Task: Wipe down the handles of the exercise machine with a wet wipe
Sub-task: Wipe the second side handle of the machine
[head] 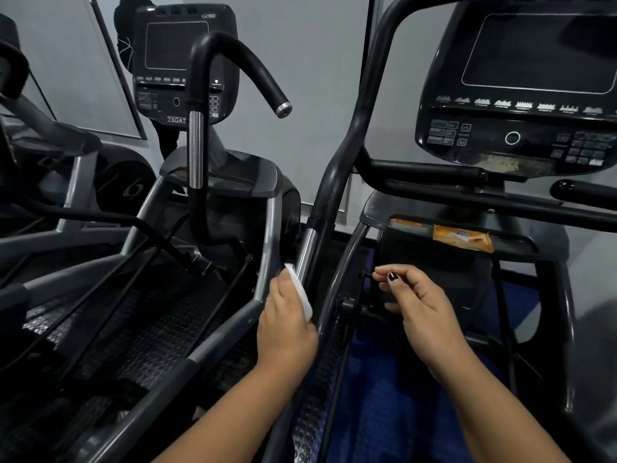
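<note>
Now | left hand (286,317) holds wet wipe (302,295) on handle (306,250) | right hand (415,307) half-open

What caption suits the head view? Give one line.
Left hand holds a wet wipe against the chrome handle section while the right hand hovers empty nearby.

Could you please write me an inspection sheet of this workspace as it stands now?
Surface: blue textured floor under the right machine; studded black tread on the left.
Job's things: white wipe pressed on the handle's chrome section.
Clutter: orange packet on the right machine's shelf.
Grippers: left hand holds the wipe; right hand empty, fingers loosely curled.
Cables: nothing seen for certain.
Surroundings: left console and right console, screens dark; grey wall.
</note>
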Available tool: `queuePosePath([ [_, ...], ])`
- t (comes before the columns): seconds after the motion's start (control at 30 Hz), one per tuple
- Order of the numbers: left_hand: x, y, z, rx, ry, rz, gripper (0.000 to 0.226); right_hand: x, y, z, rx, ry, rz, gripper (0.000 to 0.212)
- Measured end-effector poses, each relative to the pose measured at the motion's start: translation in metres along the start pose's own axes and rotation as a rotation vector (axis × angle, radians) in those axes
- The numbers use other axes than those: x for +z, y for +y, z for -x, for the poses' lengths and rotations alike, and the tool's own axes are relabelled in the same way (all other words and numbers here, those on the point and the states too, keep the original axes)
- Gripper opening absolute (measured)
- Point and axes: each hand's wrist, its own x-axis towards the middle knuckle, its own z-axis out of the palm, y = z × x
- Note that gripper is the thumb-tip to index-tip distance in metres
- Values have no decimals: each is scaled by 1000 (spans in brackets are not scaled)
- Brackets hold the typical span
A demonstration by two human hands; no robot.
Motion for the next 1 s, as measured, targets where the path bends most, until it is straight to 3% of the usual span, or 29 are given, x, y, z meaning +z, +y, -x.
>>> queuePosePath([
  [0.07,-2,9,-11,24,23,-36,82,-1,2,2,6,3,9,25],
  [0.2,-17,38,-51,-63,37,66,43,-5,7,10,27,12,13,25],
  [0.3,-25,50,-81,-193,-104,372,22,-11,13,16,39,21,31,25],
  [0.53,-31,35,-85,-237,-486,942,15,-5,28,36,108,5,-2,24],
  [0.67,-19,6,-52,-337,-507,893,9,1,30,56,130,-26,-40,24],
  [0.8,-14,-9,-15,-393,-457,822,18,1,38,78,130,-41,-60,25],
  [0.9,-6,-18,1,-375,-324,808,8,1,49,103,112,-31,-59,25],
  [1.0,7,-31,5,-228,-130,537,19,-1,66,137,102,-45,-52,24],
])
